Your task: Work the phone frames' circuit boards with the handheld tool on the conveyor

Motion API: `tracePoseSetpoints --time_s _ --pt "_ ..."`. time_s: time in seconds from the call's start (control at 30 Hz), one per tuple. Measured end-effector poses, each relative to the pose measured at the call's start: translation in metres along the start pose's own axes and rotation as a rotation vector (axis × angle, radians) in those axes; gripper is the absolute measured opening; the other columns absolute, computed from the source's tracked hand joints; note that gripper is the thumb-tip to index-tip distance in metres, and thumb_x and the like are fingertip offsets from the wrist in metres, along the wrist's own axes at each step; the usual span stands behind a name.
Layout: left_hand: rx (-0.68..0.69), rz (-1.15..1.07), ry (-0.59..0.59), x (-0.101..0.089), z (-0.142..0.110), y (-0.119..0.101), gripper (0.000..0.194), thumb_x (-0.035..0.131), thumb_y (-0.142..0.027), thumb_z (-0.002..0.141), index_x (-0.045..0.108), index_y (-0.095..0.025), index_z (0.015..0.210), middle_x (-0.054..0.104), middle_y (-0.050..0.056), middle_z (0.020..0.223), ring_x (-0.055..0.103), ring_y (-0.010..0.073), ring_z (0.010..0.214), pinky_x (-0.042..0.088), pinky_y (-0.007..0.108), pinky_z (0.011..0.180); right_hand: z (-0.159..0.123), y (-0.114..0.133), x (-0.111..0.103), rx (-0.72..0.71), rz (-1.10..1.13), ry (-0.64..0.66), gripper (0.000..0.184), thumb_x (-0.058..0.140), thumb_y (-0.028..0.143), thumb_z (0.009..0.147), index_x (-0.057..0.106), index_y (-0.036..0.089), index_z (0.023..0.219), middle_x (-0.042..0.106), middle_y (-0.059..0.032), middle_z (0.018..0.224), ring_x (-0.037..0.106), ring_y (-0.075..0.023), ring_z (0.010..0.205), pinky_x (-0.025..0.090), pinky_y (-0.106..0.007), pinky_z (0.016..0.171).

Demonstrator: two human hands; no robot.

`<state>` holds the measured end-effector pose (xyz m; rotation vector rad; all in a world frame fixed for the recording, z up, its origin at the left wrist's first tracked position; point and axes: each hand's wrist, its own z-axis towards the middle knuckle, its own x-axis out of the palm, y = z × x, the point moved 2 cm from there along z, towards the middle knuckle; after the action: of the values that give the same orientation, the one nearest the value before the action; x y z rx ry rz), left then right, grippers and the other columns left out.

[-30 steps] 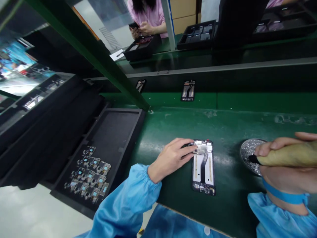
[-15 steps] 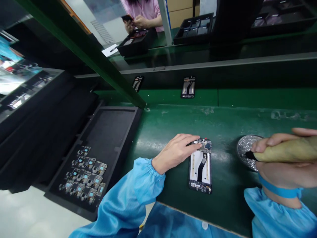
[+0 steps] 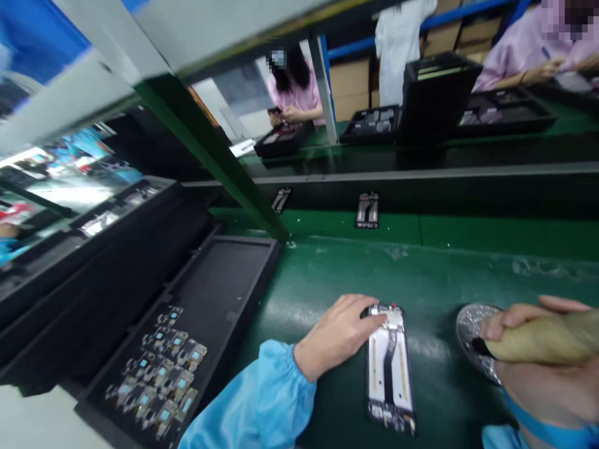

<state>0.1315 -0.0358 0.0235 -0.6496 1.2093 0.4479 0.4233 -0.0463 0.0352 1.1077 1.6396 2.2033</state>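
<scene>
Low in the middle of the frame lay the phone [image 3: 390, 368], flat on the green tabletop [image 3: 440, 262], back open, its long side running toward the lower edge. The left hand [image 3: 339, 333] rested beside it, fingers loosely spread, fingertips [image 3: 377, 319] pressing on the top end where the small parts sit. It pinched nothing; it only pressed down.

At the right edge, the right hand [image 3: 538, 362] was wrapped tight around a tan-handled tool [image 3: 538, 340], its dark tip pointing left over a round dish [image 3: 472, 330] of glittering bits, probably screws. Whether the tip touched the dish could not be told.

The phone looked light, thin and stiff, likely slick on the mat, with an exposed ribbon down its middle that seemed fragile. The safe hold would be the outer frame edges or a flat press at one end, away from that ribbon.

At lower left a black tray [image 3: 219, 293] held a cluster of small modules [image 3: 156, 374]. Two more phones [image 3: 367, 210] lay on the belt beyond. Across the line, in the upper frame, a person in pink [image 3: 294, 93] worked over another tray.
</scene>
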Motion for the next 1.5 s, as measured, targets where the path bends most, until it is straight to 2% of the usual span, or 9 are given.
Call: tracePoseSetpoints --time_s 0.07,0.17,0.37,0.53,0.63,0.83,0.97,1.33,1.5 --pt "-0.04 -0.012 0.013 0.003 -0.001 -0.003 0.026 0.063 -0.034 0.108 0.069 -0.027 0.132 0.064 0.011 0.144 0.063 0.0269 0.131 0.056 0.043 0.109 0.0 -0.004 0.001 0.017 -0.019 -0.001 0.062 0.063 0.088 0.065 0.069 0.031 0.088 0.055 -0.0067 0.057 0.053 -0.0286 0.044 0.046 -0.051 0.037" --pt "-0.09 -0.014 0.012 0.009 -0.002 -0.005 0.032 0.071 -0.041 0.103 0.069 -0.027 0.132 0.062 0.01 0.148 0.063 0.0285 0.131 0.058 0.045 0.106 -0.001 -0.009 0.002 0.037 -0.016 -0.009 0.061 0.051 0.09 0.068 0.069 0.033 0.082 0.052 -0.0061 0.053 0.048 -0.0286 0.04 0.043 -0.053 0.036" --pt "-0.029 -0.031 -0.069 0.02 0.009 -0.006 0.015 0.065 -0.031 0.106 0.073 -0.027 0.119 0.07 0.006 0.133 0.068 0.0245 0.115 0.059 0.041 0.093 0.0 -0.008 0.001 -0.081 0.003 -0.004 0.043 0.061 0.068 0.072 0.07 0.031 0.091 0.056 -0.0028 0.059 0.05 -0.026 0.04 0.044 -0.046 0.037" --pt "0.086 -0.139 -0.046 0.029 0.028 -0.021 0.018 0.061 -0.031 0.109 0.073 -0.024 0.121 0.07 0.008 0.134 0.066 0.0261 0.118 0.055 0.043 0.095 0.001 0.004 0.005 -0.135 0.018 0.134 0.049 0.062 0.074 0.076 0.068 0.027 0.091 0.059 -0.0021 0.059 0.054 -0.0236 0.041 0.044 -0.039 0.034" --pt "0.069 -0.231 0.004 0.033 0.035 -0.029 0.021 0.06 -0.032 0.11 0.071 -0.025 0.126 0.063 0.01 0.146 0.059 0.0285 0.131 0.051 0.047 0.105 0.0 0.01 0.011 -0.232 -0.073 0.035 0.059 0.06 0.083 0.078 0.064 0.026 0.095 0.059 0.0003 0.061 0.052 -0.0203 0.042 0.044 -0.037 0.038" --pt "0.011 -0.266 0.048 0.028 0.033 -0.033 0.025 0.058 -0.033 0.11 0.068 -0.027 0.132 0.061 0.01 0.145 0.057 0.0304 0.132 0.05 0.05 0.104 -0.003 0.011 0.02 -0.258 -0.212 0.016 0.059 0.054 0.084 0.085 0.063 0.027 0.097 0.059 0.0002 0.063 0.054 -0.0208 0.044 0.045 -0.039 0.042" --pt "0.009 -0.242 0.061 0.026 0.034 -0.036 0.025 0.06 -0.03 0.109 0.068 -0.027 0.132 0.06 0.01 0.145 0.056 0.0317 0.132 0.05 0.052 0.104 -0.003 0.007 0.016 -0.287 -0.196 0.093 0.059 0.054 0.082 0.088 0.063 0.025 0.1 0.059 0.0015 0.063 0.053 -0.0191 0.042 0.045 -0.036 0.041" --pt "0.029 -0.284 0.032 0.026 0.027 -0.031 0.029 0.057 -0.032 0.11 0.064 -0.024 0.138 0.055 0.013 0.152 0.054 0.032 0.138 0.052 0.054 0.11 -0.001 0.0 0.013 -0.372 -0.221 0.125 0.06 0.049 0.079 0.094 0.063 0.021 0.103 0.06 0.0018 0.063 0.054 -0.018 0.042 0.047 -0.035 0.04" --pt "0.026 -0.302 0.018 0.026 0.027 -0.031 0.025 0.059 -0.03 0.109 0.066 -0.022 0.132 0.055 0.013 0.152 0.054 0.0326 0.14 0.053 0.054 0.109 -0.004 0.013 0.015 -0.404 -0.146 0.155 0.054 0.058 0.074 0.091 0.067 0.023 0.106 0.064 -0.0004 0.067 0.056 -0.0196 0.046 0.048 -0.037 0.043"
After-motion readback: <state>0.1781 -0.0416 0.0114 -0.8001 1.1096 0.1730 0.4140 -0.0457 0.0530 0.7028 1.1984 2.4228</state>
